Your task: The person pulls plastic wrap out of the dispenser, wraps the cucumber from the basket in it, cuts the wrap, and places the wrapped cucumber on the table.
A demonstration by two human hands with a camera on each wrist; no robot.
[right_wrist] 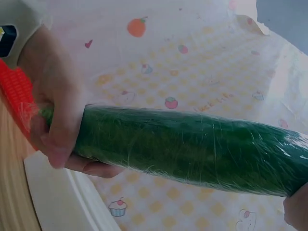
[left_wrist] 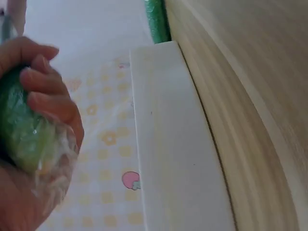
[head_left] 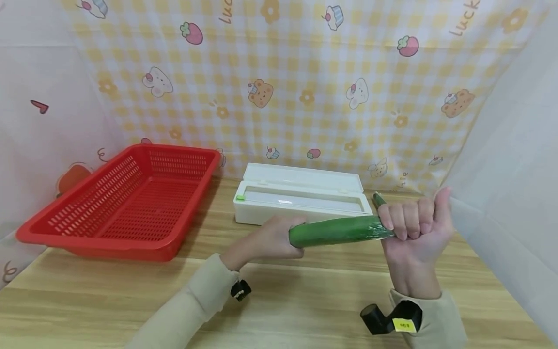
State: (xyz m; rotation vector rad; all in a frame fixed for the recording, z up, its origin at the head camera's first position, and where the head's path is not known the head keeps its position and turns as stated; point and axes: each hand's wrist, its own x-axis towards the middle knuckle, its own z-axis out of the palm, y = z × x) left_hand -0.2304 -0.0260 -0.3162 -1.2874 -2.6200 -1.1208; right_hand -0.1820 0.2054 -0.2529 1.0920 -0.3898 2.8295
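A long green cucumber wrapped in clear plastic film is held up between both hands, lying nearly level. My left hand grips its left end. At the other end, the fingers of my right hand curl over the cucumber, thumb pointing up. Loose crinkled film bunches around the tip beside the left fingers in the left wrist view. From the right wrist, the film on the cucumber shows creases along its length. Behind the hands stands a white film dispenser box with its lid raised.
A red perforated basket stands on the left of the wooden table. Another wrapped cucumber lies right of the dispenser, partly hidden behind my right hand. A checked, printed cloth hangs along the back.
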